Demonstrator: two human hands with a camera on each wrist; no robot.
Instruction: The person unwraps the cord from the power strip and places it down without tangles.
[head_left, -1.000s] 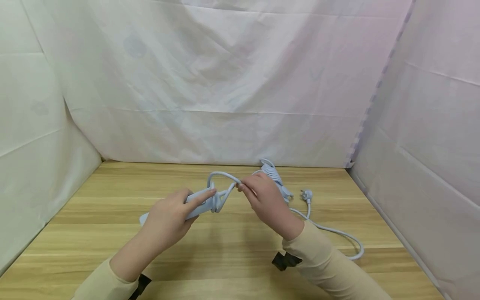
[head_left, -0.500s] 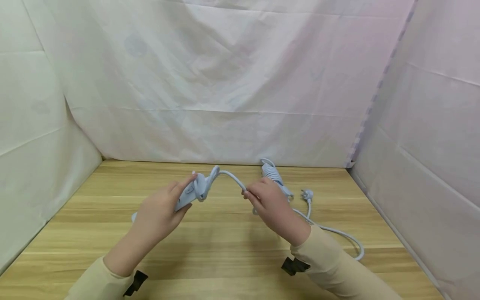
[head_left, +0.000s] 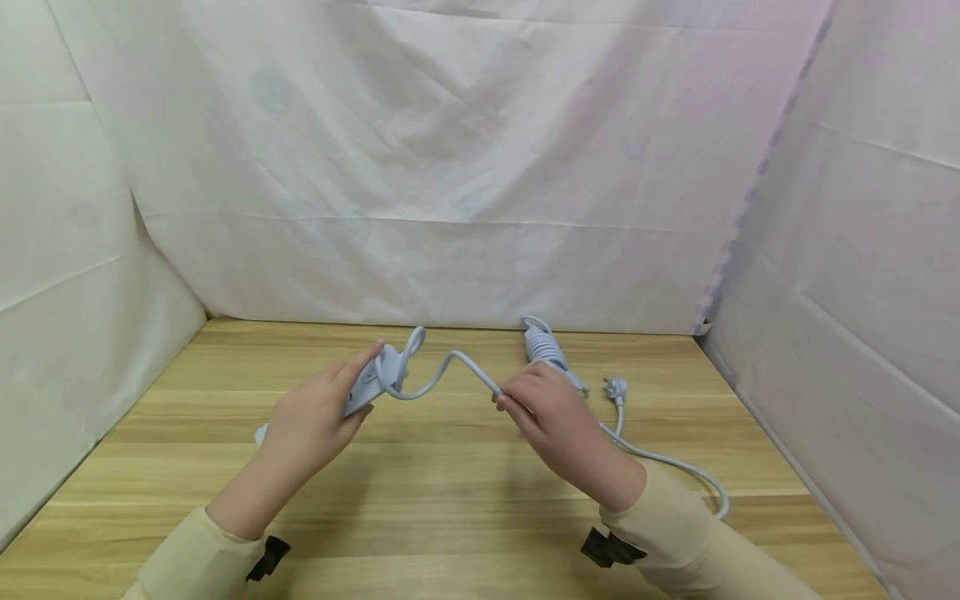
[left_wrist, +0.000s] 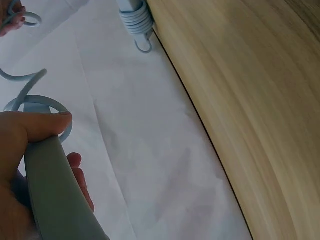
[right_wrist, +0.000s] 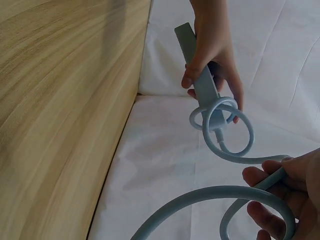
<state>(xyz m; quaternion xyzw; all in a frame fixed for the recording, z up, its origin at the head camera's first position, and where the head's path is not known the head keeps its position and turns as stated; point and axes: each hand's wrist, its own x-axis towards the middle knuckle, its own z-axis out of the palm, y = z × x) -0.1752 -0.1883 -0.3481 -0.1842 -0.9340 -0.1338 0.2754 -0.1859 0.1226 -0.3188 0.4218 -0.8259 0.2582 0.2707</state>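
My left hand (head_left: 311, 417) grips a pale blue power strip (head_left: 366, 387) around its body, holding it tilted above the table. Loose loops of the strip's cord (head_left: 468, 364) hang around its cord end, as the right wrist view also shows. To the right, my right hand (head_left: 558, 421) pinches that cord between thumb and fingers. Beyond the right hand, more cord runs over the table in a curve to a plug (head_left: 617, 389). In the left wrist view, the thumb lies along the top of the strip (left_wrist: 55, 190). Much of the strip is hidden under the left hand.
A second pale blue bundle (head_left: 546, 344), with cord wound tightly around it, lies at the back of the wooden table (head_left: 442, 517), partly behind the right hand. White cloth (head_left: 450, 167) hangs along the back and both sides.
The loops at the strip's end have loosened and opened out. My right hand has moved right and slightly nearer with the cord; my left hand has drawn left with the strip.
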